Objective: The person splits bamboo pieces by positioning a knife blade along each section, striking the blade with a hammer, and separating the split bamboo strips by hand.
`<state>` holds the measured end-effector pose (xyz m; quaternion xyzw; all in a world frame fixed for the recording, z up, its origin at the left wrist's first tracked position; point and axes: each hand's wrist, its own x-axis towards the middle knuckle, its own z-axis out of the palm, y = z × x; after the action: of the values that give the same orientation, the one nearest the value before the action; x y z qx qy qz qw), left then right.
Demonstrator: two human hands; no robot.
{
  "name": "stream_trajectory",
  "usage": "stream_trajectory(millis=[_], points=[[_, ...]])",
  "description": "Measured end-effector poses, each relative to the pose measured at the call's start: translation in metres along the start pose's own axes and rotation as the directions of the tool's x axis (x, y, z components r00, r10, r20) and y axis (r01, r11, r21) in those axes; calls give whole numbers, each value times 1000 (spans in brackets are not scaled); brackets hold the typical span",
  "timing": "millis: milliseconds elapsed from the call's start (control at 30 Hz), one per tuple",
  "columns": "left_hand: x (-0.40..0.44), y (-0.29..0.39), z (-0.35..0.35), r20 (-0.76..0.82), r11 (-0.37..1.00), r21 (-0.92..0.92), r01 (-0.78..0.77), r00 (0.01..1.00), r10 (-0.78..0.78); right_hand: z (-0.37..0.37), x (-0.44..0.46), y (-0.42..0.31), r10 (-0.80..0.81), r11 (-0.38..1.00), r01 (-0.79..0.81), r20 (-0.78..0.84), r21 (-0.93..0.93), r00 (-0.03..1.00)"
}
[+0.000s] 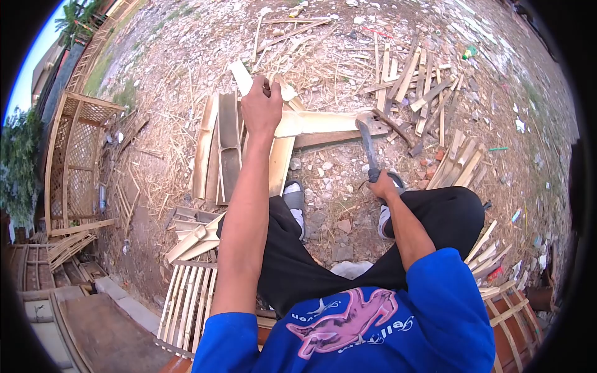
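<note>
My left hand [261, 105] is stretched forward with its fingers bent over a pale split bamboo piece [241, 76], whose end sticks out past the knuckles. My right hand [384, 185] is wrapped round the dark handle of a machete [367, 144]. The blade points away from me, its tip beside the right end of a long split bamboo length [320, 122] lying crosswise on a wooden block [329, 138]. Wide bamboo halves [229, 143] lie on the ground left of the block. A curved brown stick [393, 129] is just right of the blade tip.
Split bamboo strips [423, 84] are scattered at the upper right, with another bundle [459, 163] near my right knee. A slatted bamboo frame [186, 304] is beside me at the lower left. A lattice panel [81, 163] stands farther left. Stones and shavings litter the ground.
</note>
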<state>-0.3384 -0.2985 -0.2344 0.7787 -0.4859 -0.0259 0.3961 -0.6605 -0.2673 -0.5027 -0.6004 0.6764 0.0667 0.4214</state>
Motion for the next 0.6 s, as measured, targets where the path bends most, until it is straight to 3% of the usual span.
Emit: stream_trajectory(millis=[33, 167, 267, 333, 367, 433, 500, 600], points=[[4, -1, 2, 0, 1000, -5, -1, 1000, 1, 5, 4, 2, -11, 999, 10, 25, 46, 1000], [11, 2, 5, -1, 1000, -4, 10, 1000, -10, 46, -3, 2, 33, 998, -26, -146, 54, 989], [13, 3, 6, 5, 1000, -8, 8, 1000, -8, 53, -1, 1, -15, 998, 13, -29, -57, 999], [11, 6, 5, 14, 1000, -21, -9, 1000, 9, 33, -4, -32, -196, 980, 196, -220, -23, 955], [10, 8, 4, 11, 1000, -27, -13, 1000, 13, 14, -2, -58, -302, 949, 315, -310, -7, 901], [9, 8, 5, 23, 999, -45, -26, 999, 28, -17, 5, -109, -581, 758, 646, -539, -87, 609], [7, 8, 8, 24, 996, -51, -74, 997, 75, -52, -6, -162, -770, 530, 822, -524, -207, 364], [-2, 14, 8, 32, 991, -57, -118, 992, 120, -74, -18, -214, -908, 362, 889, -324, -280, 267]])
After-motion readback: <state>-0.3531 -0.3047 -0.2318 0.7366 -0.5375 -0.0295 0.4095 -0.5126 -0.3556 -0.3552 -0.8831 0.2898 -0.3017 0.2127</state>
